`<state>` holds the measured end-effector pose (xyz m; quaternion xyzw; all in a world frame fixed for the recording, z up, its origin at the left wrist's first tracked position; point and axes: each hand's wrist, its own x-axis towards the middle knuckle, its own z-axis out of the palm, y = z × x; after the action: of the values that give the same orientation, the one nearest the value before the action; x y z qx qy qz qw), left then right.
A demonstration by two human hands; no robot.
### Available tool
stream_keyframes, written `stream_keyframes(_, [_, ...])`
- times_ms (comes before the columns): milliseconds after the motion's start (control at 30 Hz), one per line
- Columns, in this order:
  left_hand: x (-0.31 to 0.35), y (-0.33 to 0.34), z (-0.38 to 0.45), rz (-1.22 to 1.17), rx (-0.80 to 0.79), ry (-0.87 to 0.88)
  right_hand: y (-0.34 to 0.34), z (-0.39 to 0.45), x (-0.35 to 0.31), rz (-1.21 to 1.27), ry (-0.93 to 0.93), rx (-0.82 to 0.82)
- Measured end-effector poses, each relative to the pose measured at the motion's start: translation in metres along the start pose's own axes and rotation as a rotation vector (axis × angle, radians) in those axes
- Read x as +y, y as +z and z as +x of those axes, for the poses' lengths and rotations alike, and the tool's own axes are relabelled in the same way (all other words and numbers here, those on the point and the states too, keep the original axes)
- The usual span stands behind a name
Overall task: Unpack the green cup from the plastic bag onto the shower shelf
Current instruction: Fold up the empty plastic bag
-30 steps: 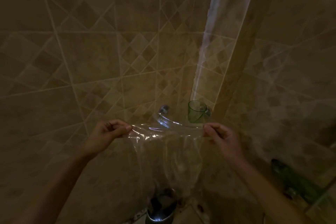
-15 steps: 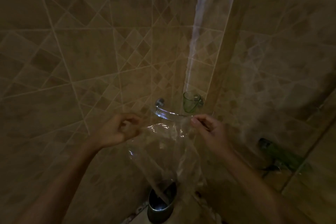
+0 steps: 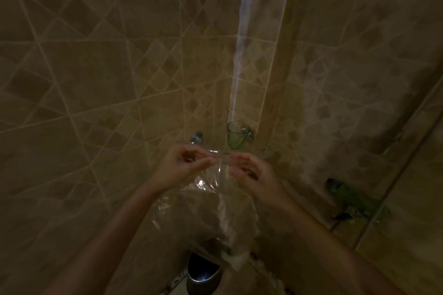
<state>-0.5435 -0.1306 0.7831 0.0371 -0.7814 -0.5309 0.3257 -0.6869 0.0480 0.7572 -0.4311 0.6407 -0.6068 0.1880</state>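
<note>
A translucent green cup (image 3: 236,136) stands upright on a clear glass corner shelf (image 3: 260,151) where two tiled walls meet. Just below it, my left hand (image 3: 184,166) and my right hand (image 3: 251,172) pinch the top edge of a clear plastic bag (image 3: 211,213) between them, fingertips nearly touching. The bag hangs down slack and looks empty. Neither hand touches the cup.
A chrome shelf bracket (image 3: 197,137) sits on the left wall beside the cup. A dark metal bin (image 3: 203,272) stands on the floor below the bag. A green object (image 3: 354,201) lies low on the right. Light is dim.
My hands have drawn together from a wide stretch, folding the bag's top edge narrow. The cup has stayed on the shelf.
</note>
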Motion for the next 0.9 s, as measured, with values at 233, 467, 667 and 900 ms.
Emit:
stream_keyframes(233, [-0.015,-0.012,-0.002,-0.106,0.176,-0.075,-0.050,-0.008,0.027,-0.314,0.036,-0.148])
stream_keyframes(467, [-0.024,-0.017,-0.002,-0.147,0.270,-0.124,-0.058,0.004,0.036,-0.350,0.044,-0.194])
stream_keyframes(667, [-0.025,-0.020,-0.003,-0.161,0.288,-0.141,-0.057,0.017,0.044,-0.453,-0.004,-0.192])
stream_keyframes(900, [-0.027,-0.028,0.001,-0.150,0.301,-0.160,-0.051,0.030,0.045,-0.495,-0.096,-0.238])
